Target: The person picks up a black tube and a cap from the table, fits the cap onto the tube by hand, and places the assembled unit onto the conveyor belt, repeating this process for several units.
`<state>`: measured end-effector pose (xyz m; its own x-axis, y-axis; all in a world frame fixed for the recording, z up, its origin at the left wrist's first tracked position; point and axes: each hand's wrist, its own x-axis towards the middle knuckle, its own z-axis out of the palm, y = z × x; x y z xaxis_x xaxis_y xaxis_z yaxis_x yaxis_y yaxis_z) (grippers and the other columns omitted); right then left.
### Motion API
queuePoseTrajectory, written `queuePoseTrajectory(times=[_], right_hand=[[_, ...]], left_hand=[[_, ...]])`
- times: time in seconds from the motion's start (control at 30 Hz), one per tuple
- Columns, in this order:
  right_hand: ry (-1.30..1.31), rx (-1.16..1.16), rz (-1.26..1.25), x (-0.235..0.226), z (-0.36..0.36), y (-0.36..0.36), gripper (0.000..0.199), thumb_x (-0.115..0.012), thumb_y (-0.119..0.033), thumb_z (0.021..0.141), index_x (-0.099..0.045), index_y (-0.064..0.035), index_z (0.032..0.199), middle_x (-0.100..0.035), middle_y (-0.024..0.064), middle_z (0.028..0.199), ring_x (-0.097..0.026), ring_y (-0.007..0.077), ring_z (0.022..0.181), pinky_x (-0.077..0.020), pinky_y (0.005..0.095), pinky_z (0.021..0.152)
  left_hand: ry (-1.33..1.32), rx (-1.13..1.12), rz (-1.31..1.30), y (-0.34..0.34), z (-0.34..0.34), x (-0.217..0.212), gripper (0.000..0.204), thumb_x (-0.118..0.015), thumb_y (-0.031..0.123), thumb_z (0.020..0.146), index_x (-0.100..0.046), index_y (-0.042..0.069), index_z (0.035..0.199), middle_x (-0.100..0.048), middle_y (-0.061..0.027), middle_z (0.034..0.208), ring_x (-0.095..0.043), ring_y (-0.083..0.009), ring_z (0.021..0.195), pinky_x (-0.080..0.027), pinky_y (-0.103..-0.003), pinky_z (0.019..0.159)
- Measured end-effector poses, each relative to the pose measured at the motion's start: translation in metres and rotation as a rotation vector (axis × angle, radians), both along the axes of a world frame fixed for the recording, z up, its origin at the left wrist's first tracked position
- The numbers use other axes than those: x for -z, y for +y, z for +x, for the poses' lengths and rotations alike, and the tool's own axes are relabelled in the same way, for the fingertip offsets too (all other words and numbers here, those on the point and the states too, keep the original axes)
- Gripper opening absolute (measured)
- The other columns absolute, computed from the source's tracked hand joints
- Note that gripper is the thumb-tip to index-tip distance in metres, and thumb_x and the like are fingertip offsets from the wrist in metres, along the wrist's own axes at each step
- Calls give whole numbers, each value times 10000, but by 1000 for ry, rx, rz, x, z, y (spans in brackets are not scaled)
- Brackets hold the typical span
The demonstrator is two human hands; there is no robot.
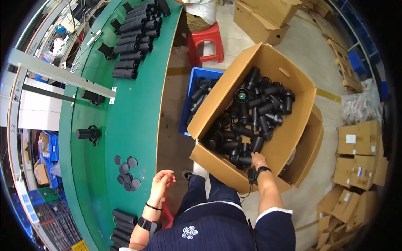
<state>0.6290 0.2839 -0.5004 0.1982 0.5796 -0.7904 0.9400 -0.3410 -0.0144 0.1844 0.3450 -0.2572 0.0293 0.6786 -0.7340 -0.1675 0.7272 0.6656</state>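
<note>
My right hand (256,159) reaches into an open cardboard box (295,133) full of black cylindrical parts (255,111) and touches one near the box's front wall; whether it grips the part is hidden. My left hand (162,181) hovers at the edge of the green conveyor table (130,125) with fingers loosely curled and nothing in it. Just left of that hand lies a small pile of round black caps (127,172). A few black tubes (121,228) lie by my left forearm.
Rows of black tubes (134,37) lie at the far end of the conveyor. A blue crate (194,79) stands behind the box, a red stool (206,42) with a seated person beyond. Cardboard boxes (360,150) stack at right. A single black part (88,134) stands on the belt.
</note>
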Motion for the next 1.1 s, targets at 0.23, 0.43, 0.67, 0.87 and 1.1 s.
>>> queuePoseTrajectory(times=[0.23, 0.43, 0.67, 0.87, 1.1], right_hand=[[156, -98, 130, -17, 2, 10, 493, -765, -207, 635, -608, -56, 1078, -543, 182, 1157, -584, 355, 1004, -497, 419, 883], [403, -34, 510, -172, 4, 53, 519, -745, -228, 631, -542, -19, 1060, -567, 201, 1046, -592, 396, 922, -502, 445, 804], [614, -543, 849, -375, -60, 78, 442, -716, -227, 649, -584, -18, 1015, -590, 153, 884, -595, 332, 833, -504, 410, 728], [1352, 439, 427, -308, -64, 118, 359, -702, -97, 788, -581, -22, 1118, -651, 125, 1004, -636, 164, 829, -514, 278, 710], [836, -810, 485, -61, -118, 130, 609, -682, -80, 711, -479, -45, 1285, -423, 173, 1380, -446, 358, 1216, -445, 421, 982]], left_hand=[[-79, 145, 47, 5, 66, 4, 124, -564, 115, 933, -607, 30, 1013, -626, -39, 811, -602, -114, 739, -488, -221, 662], [-29, 573, 354, 12, 137, 4, 338, -622, 90, 866, -555, 44, 1195, -583, -40, 1045, -556, -153, 935, -457, -277, 842], [347, 899, 1177, 18, 202, -57, 927, -741, 338, 692, -267, 6, 1416, -415, -213, 1340, -365, -348, 1296, -247, -507, 1040], [342, 595, 935, 20, 145, -69, 711, -761, 377, 734, -449, 29, 1270, -624, -188, 1051, -608, -358, 1004, -466, -383, 889], [331, 134, 614, -20, 35, -89, 701, -786, 281, 768, -401, 34, 1299, -506, -93, 1216, -459, -175, 1171, -374, -344, 1009]])
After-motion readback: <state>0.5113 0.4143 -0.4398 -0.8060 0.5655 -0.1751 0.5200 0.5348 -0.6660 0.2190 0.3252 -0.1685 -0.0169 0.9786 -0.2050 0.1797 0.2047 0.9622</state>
